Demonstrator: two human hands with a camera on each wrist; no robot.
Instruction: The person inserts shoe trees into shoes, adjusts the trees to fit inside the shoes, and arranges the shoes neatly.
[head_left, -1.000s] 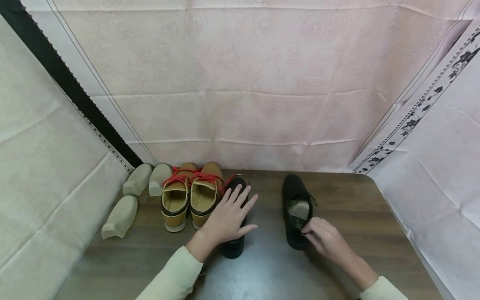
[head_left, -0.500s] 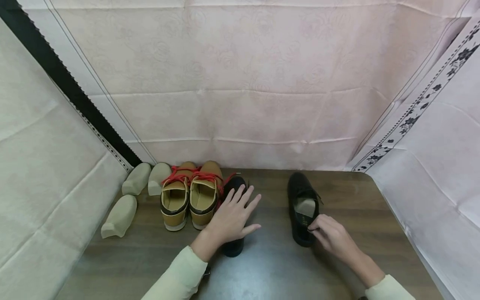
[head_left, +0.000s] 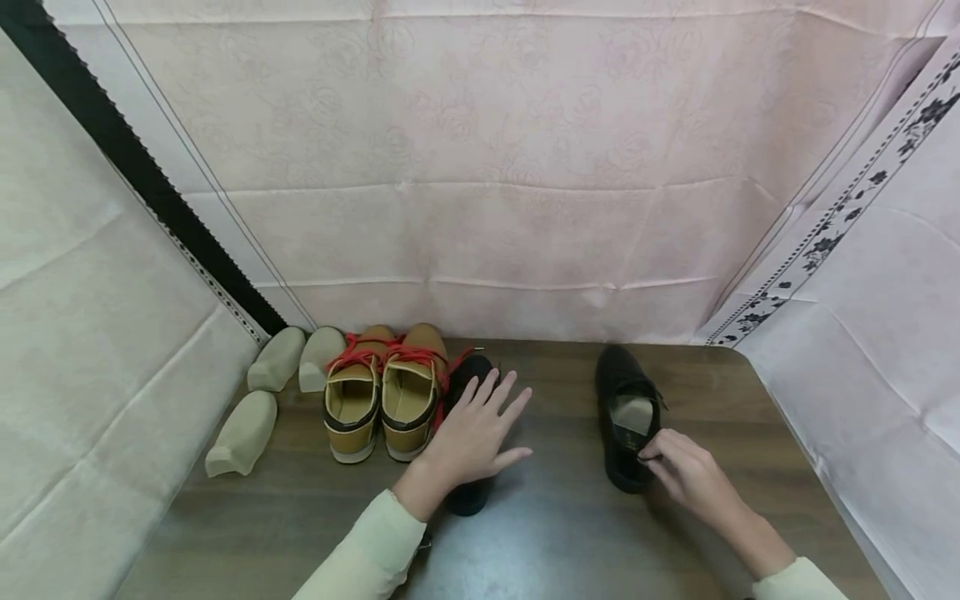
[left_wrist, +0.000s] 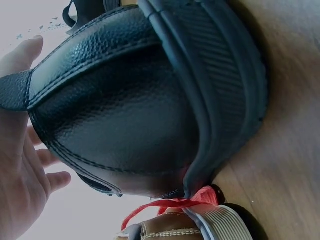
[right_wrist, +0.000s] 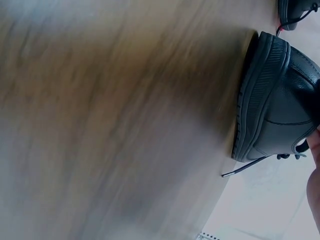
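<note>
My right hand [head_left: 690, 475] pinches the heel rim of a black lace-up shoe [head_left: 619, 367], which stands on the wooden surface with its toe toward the back wall. Inside that shoe, a pale insert [head_left: 632, 413] shows toward the toe. To the left, my left hand [head_left: 468, 442] spreads its fingers over a second black shoe [head_left: 470, 498] and hides much of it. Its heel [left_wrist: 125, 115] fills the left wrist view; whether the hand touches the shoe I cannot tell. The right wrist view shows the first shoe's heel [right_wrist: 285, 110] and a loose lace end [right_wrist: 242, 168].
A pair of tan shoes [head_left: 411, 400] with red laces [head_left: 412, 354] stands against the second black shoe. Several pale rounded shoe forms [head_left: 242, 433] lie at the far left. Pale cloth walls [head_left: 480, 233] bound the wooden surface [head_left: 547, 533] at the back and both sides.
My right hand has slid the black shoe to the right, away from the other shoes. The left hand has drifted slightly right, fingers still spread.
</note>
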